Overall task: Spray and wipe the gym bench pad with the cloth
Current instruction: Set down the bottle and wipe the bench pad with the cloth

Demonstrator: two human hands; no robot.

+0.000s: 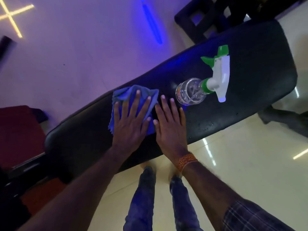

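Across the middle of the view, a long black gym bench pad (pixel 250 67) runs diagonally from the near left to the far right, seen from above by the person standing at its near edge. Small droplets speckle its surface towards the right end. A blue cloth (pixel 123 95), crumpled and roughly square, lies on the pad near its middle, close to the far edge. The left hand (pixel 131 120) is pressed flat on top of the cloth, fingers spread and straight, not gripping it; the cloth shows beyond the fingertips and on both sides of the hand. The right hand (pixel 171 127) lies flat on the bare pad just beside the cloth, to its right, fingers extended and holding nothing. The thumb tips of the two hands are nearly touching. An orange band (pixel 186 161) circles the right wrist, and a dark checked sleeve (pixel 253 217) covers the right upper arm at the bottom right corner. A clear spray bottle (pixel 191 91) stands on the pad just right of the right hand's fingertips, apart from them. Its white trigger head (pixel 221 75) has a green collar, trigger and nozzle. Below the pad, the person's legs in dark blue trousers (pixel 145 202) stand on a glossy pale floor (pixel 250 164) that reflects strip lights. Purple and blue light washes the floor on the far side.
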